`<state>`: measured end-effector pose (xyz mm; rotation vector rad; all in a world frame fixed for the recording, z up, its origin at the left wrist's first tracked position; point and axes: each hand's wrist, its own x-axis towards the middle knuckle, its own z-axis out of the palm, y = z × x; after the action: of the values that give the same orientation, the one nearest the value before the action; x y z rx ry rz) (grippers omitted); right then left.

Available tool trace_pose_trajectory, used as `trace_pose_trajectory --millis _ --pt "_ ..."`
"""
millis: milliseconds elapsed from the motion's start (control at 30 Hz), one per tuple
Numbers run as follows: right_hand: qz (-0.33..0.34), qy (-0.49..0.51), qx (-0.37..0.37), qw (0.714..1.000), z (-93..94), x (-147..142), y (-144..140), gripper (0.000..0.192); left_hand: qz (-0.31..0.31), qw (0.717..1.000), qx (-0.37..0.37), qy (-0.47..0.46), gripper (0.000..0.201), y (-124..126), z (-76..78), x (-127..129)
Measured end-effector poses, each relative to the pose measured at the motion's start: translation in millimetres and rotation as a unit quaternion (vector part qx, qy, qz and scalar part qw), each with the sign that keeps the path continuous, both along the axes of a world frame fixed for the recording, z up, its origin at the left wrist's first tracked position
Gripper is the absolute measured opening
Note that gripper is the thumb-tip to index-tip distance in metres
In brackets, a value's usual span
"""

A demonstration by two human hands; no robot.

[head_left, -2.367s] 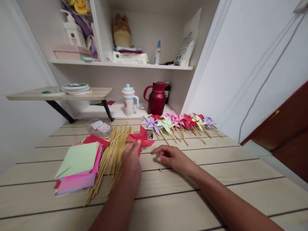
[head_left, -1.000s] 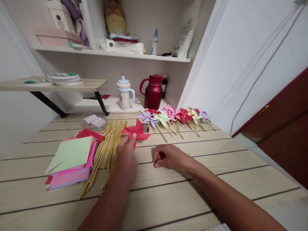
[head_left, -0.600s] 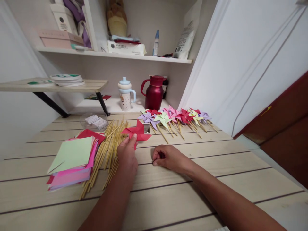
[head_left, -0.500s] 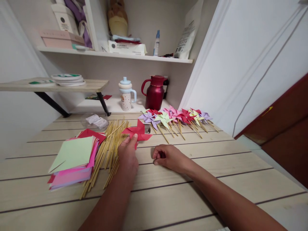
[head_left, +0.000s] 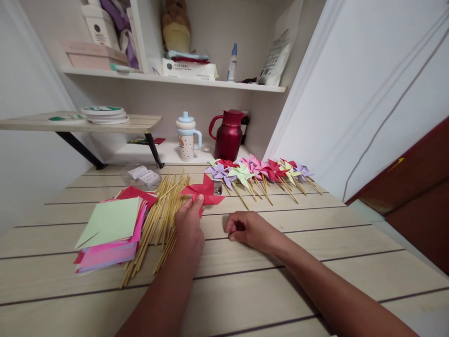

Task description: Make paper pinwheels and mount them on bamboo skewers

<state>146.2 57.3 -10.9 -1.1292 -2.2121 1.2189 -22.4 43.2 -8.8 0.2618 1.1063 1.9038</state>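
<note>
Head view puts a red paper pinwheel [head_left: 204, 191] pretty much front and center, held up just above the slatted wooden table [head_left: 238, 295]. It's a flat, plain red with crisp folds, pointy blades fanning out up top and to both sides, plus one bit poking down past the thumb. Left hand [head_left: 190, 223] has it clamped near the middle, thumb on the front. Right behind it sits a little box of shiny bits [head_left: 218, 190], partly hidden.

Right hand [head_left: 251, 230] is curled low at the table, thumb and fingertips close together; honestly can't tell if they're pinching anything.

Going outward, there's a messy spread of thin sticks [head_left: 158, 215] by the left forearm, then a stack of colored paper [head_left: 111, 220], pale green on top. Multicolored pinwheels on sticks [head_left: 259, 169] lie at the back right, near a dark red jug [head_left: 228, 136].
</note>
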Motion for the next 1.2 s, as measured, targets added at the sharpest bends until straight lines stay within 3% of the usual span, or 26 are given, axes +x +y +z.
trace_pose_trajectory --millis 1200 --pt "0.032 0.015 0.013 0.999 0.3 2.8 1.9 0.012 -0.018 1.0 0.006 0.006 0.008 0.9 -4.0 -3.4"
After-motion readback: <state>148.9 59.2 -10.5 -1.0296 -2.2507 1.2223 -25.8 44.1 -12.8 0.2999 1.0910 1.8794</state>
